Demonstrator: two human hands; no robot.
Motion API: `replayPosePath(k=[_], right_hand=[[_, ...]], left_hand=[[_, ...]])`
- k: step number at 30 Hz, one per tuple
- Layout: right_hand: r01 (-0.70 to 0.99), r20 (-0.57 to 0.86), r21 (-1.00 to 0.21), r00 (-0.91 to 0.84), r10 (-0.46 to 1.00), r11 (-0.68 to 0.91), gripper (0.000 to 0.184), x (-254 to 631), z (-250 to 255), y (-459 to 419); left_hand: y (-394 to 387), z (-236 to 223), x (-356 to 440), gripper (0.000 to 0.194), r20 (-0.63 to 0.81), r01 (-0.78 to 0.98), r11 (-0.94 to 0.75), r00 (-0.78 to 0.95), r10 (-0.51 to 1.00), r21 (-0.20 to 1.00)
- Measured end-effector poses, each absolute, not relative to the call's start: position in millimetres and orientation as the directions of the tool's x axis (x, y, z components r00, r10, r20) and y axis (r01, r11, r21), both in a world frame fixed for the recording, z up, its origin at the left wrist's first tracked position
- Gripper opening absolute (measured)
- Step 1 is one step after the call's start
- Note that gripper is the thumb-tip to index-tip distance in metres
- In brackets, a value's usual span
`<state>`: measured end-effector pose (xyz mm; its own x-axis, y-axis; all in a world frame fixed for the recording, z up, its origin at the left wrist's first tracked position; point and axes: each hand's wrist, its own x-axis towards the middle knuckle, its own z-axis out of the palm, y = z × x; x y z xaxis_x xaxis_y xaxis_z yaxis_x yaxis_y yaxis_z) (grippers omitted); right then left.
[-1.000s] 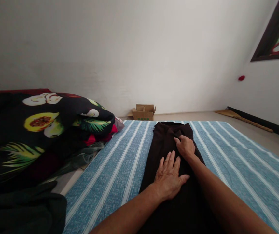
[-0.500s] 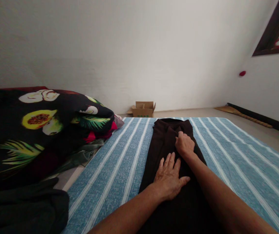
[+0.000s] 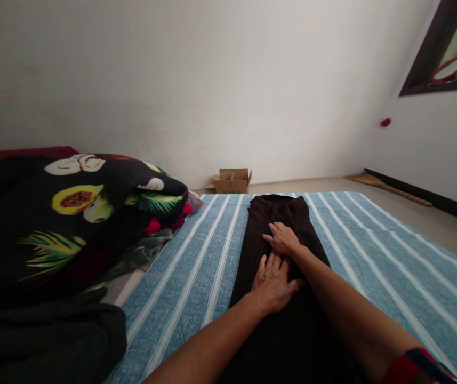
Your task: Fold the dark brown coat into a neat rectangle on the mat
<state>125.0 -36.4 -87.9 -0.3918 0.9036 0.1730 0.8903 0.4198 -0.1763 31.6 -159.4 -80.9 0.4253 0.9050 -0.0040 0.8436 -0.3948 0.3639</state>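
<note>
Dark brown trousers (image 3: pixel 256 234) lie lengthwise on a blue bedsheet with white stripes (image 3: pixel 196 256), the waist end farthest from me. My left hand (image 3: pixel 274 282) rests flat on the cloth, fingers spread and pointing away. Just beyond it, my right hand (image 3: pixel 284 238) lies on the trousers with its fingers stretched toward the left, almost touching the left fingertips. Small creases show in the cloth near the waist. The near part of the trousers is too dark for its folds to be made out.
At the left is a heap of clothes, topped by a black fruit-print cloth (image 3: pixel 120 186), with a dark green garment (image 3: pixel 52 336) nearer me. An open cardboard box (image 3: pixel 232 184) stands by the wall beyond the bed. A straw-coloured broom (image 3: pixel 388 189) lies along the right wall.
My right hand has opened from a closed grip on the cloth and moved left and slightly nearer, now flat. My left hand has hardly moved. The view has turned slightly.
</note>
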Motion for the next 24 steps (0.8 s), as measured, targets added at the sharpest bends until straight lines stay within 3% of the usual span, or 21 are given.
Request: replayPosePath(k=[7, 16, 24], right_hand=[[0.862, 0.236, -0.165, -0.438, 0.868, 0.48, 0.064, 131, -67, -84], [0.891, 0.181, -0.213, -0.367, 0.912, 0.401, 0.065, 150, -93, -113], [0.832, 0.211, -0.242, -0.457, 0.864, 0.499, 0.063, 151, -76, -185]], left_hand=[[-208, -44, 11, 0.063, -0.06, 0.855, -0.405, 0.446, 0.893, 0.323], [-244, -74, 9, 0.07, -0.133, 0.892, -0.368, 0.411, 0.902, 0.264], [-258, -56, 11, 0.07, -0.126, 0.903, -0.354, 0.391, 0.912, 0.243]])
